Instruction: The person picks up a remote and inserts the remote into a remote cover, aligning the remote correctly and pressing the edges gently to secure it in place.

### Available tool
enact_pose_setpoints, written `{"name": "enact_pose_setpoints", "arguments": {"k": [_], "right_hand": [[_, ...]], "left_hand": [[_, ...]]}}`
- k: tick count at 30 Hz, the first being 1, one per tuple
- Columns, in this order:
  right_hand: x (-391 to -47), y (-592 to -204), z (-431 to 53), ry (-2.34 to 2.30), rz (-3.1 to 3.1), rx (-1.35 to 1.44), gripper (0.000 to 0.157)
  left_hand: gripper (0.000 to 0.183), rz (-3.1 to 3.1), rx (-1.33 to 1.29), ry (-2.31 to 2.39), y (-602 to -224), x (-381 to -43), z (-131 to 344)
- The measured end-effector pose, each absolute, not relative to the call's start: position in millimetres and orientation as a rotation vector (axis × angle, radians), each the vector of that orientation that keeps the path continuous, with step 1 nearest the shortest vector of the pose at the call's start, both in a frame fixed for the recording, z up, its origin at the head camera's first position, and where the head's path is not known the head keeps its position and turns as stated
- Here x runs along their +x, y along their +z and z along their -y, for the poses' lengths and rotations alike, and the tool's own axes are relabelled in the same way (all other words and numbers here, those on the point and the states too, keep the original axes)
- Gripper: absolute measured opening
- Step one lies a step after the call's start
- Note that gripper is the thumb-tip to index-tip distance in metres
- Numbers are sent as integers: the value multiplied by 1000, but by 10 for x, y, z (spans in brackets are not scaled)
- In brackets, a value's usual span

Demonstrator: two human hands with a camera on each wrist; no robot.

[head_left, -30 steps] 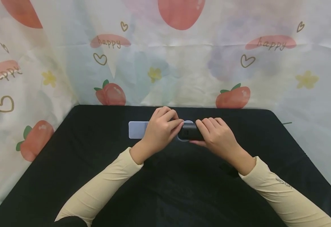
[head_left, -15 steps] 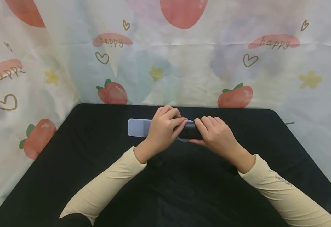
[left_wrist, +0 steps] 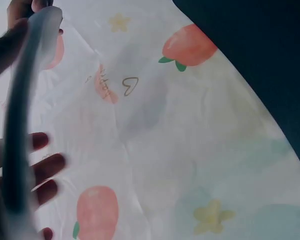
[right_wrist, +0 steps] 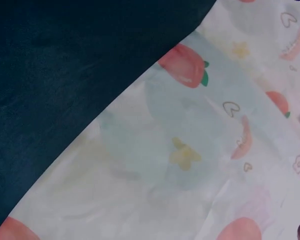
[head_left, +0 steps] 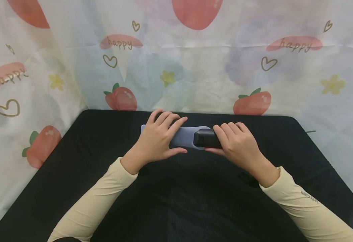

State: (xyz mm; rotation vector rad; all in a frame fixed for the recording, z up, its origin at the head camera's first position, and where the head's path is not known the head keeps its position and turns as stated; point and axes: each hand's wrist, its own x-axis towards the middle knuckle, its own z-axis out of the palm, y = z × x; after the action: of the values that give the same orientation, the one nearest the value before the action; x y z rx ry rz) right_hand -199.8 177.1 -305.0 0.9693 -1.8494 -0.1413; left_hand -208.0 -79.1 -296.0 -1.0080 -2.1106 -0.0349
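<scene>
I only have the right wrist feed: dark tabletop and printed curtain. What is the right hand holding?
Observer: In the head view the right hand grips a black bar.

Operator: And the other one?

Observer: The left hand is spread, hiding part of a pale blue strip; contact is hard to judge from the head view.

Operator: How do the two items sit?

Observer: Seen from the head camera, the bar's end overlaps the strip's end nearest the right hand.

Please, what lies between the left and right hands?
Part of the pale blue strip and of the black rounded piece, seen in the head view.
</scene>
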Motion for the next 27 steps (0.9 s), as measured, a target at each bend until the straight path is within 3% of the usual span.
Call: {"name": "enact_pose_setpoints", "arguments": {"k": [7, 11, 15, 27], "right_hand": [[-1957, -3066, -1721, -108, 1877, 981, 60], [-1942, -3092, -1714, -98, 1960, 963, 55], [-1933, -3115, -1705, -51, 2013, 955, 64], [-1890, -3046, -1703, -4, 2110, 975, 68]], "left_hand": [[60, 2144, -1011, 45, -3012, -2073, 768], [59, 2114, -999, 57, -3010, -2071, 711], [60, 2116, -970, 80, -3015, -2064, 645], [64, 2178, -848, 54, -3081, -2061, 577]]}}
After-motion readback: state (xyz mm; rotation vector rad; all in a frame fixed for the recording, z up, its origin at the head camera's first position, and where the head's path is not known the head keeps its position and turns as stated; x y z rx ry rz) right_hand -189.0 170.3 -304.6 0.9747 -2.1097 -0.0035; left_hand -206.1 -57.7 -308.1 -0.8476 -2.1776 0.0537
